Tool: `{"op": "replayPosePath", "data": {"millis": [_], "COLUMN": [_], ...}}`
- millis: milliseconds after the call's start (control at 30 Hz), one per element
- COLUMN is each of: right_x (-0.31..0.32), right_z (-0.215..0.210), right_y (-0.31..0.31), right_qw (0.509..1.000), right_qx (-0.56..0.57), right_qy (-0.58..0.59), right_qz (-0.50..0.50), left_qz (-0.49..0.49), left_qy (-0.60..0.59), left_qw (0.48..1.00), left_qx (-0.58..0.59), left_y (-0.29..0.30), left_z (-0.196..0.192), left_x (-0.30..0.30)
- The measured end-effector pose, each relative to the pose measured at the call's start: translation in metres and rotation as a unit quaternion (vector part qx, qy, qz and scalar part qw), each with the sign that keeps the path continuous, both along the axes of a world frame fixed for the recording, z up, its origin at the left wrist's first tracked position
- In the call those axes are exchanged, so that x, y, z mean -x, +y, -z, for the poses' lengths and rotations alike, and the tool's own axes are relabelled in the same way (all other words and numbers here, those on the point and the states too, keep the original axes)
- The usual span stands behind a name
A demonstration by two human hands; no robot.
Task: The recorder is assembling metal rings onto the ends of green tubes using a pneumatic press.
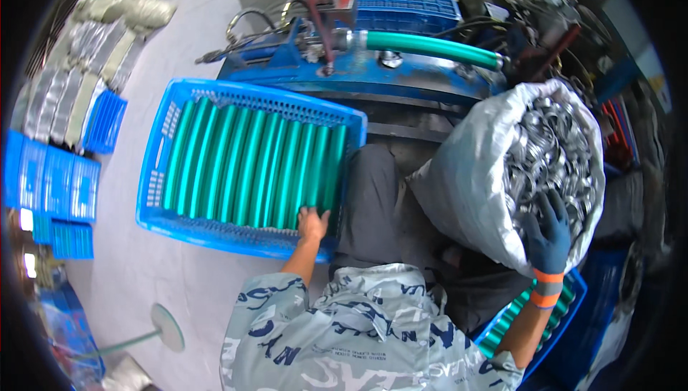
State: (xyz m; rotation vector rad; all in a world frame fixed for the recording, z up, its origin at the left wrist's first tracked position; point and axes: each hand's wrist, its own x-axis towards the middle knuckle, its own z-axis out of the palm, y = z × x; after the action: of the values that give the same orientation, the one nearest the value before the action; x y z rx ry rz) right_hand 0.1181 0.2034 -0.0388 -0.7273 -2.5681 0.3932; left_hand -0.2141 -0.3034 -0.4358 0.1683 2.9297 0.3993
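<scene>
My bare left hand point(313, 225) is at the near end of one of the green tubes point(269, 165), its thumb and fingers around that end. Several such tubes lie side by side in a blue plastic basket point(215, 238) to my left. Over on the right, my right hand point(549, 237), in a dark glove with an orange cuff, rests on a heap of shiny metal rings point(548, 151). Its fingers are stretched out and apart. A white woven sack point(466, 169) with its top rolled back contains the rings.
Ahead is a blue machine bench point(430, 79) with a green tube point(433, 48) mounted across it. A second blue basket point(577, 291) with green tubes stands under my right arm. Blue crates point(54, 179) and stacked sacks line the left side, near a round-based stand point(167, 328).
</scene>
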Motion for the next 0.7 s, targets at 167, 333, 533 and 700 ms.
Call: {"op": "replayPosePath", "data": {"millis": [167,333,533,700], "right_x": [-0.002,-0.035,-0.065,-0.069], "right_z": [-0.006,-0.049,-0.017,-0.048], "right_y": [-0.014,-0.035,-0.007,-0.02], "right_qw": [0.993,0.988,0.989,0.962], "right_qx": [-0.089,0.014,0.14,0.088], "right_qy": [-0.061,-0.147,-0.013,0.259], "right_qz": [-0.036,-0.047,-0.048,-0.015], "left_qz": [-0.031,-0.136,-0.161,-0.065], "left_qy": [-0.03,-0.169,-0.09,0.095], "left_qw": [0.998,0.974,0.945,0.891], "left_qx": [-0.052,-0.07,-0.271,-0.438], "left_y": [0.037,0.046,-0.006,0.065], "left_z": [0.017,-0.005,-0.053,-0.15], "left_x": [0.033,0.048,0.042,0.051]}}
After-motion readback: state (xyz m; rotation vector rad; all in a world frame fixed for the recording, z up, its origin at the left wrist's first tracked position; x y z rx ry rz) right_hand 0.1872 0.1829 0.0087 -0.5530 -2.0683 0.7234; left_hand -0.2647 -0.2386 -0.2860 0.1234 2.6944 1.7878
